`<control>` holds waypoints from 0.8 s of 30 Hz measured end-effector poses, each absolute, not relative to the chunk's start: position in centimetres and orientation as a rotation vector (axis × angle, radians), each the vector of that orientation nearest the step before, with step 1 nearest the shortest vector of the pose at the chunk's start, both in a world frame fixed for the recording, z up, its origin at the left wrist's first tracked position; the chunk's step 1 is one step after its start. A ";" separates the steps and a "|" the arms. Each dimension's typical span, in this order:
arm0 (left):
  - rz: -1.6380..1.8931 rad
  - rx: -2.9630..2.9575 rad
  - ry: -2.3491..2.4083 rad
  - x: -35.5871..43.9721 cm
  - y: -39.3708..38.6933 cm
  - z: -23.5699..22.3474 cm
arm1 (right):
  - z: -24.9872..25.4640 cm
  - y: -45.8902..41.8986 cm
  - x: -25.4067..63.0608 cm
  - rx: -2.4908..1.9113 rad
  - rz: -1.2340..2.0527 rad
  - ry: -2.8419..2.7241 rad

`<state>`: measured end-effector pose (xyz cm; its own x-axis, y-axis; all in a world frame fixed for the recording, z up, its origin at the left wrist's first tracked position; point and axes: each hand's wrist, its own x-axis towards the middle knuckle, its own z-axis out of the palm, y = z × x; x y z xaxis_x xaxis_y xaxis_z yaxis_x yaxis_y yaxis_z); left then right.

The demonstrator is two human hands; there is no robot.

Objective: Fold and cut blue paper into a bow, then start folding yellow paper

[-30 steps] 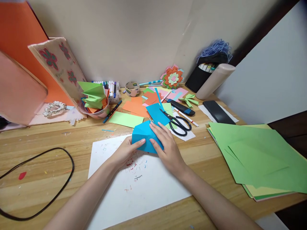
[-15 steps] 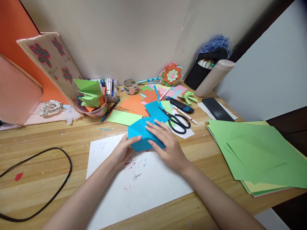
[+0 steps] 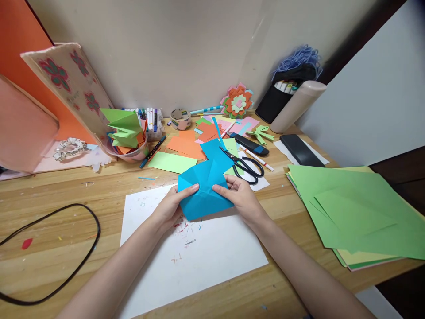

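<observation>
A creased sheet of blue paper [image 3: 206,201] is held above a white sheet [image 3: 212,261] on the wooden table. My left hand [image 3: 172,204] grips its left side, thumb on top and fingers underneath. On the right side, my right hand [image 3: 241,197] pinches the edge the same way, its fingers partly hidden behind the paper. Fold lines meet near the middle between my thumbs. Just beyond lies another blue piece [image 3: 215,153], partly covered by black-handled scissors [image 3: 247,168].
Green paper sheets [image 3: 358,208] are stacked at the right. A tub [image 3: 133,153] with folded paper, a tape roll [image 3: 180,119], a utility knife [image 3: 250,145] and a layered paper flower [image 3: 237,102] stand or lie towards the wall. A black cord [image 3: 96,221] loops at the left.
My right hand has moved from lying across the top of the blue paper to pinching its right edge. The paper now shows more of its creased face; my left hand keeps its hold.
</observation>
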<state>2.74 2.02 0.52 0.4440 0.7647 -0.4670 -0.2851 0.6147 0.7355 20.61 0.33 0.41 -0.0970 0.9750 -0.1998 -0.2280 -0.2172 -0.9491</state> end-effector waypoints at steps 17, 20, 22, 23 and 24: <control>0.639 0.651 0.921 2.5 2.0 0.8 | 0.3 0.1 20.6 -1.153 1.579 -1.011; 0.646 0.687 0.919 2.4 2.0 0.7 | 0.0 0.1 20.5 -1.139 1.565 -1.013; 0.647 0.717 0.930 2.4 1.9 0.6 | 0.0 0.1 20.4 -1.129 1.565 -1.016; 0.645 0.728 0.938 2.4 1.9 0.6 | 0.0 0.0 20.4 -1.126 1.568 -1.019; 0.642 0.734 0.942 2.4 1.9 0.5 | 0.0 0.0 20.4 -1.125 1.573 -1.021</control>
<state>2.36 1.90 0.48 0.4439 0.7586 -0.4770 -0.1673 0.5931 0.7875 20.41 0.04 -0.01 -0.1601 0.9661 -0.2028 -0.2083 -0.2339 -0.9497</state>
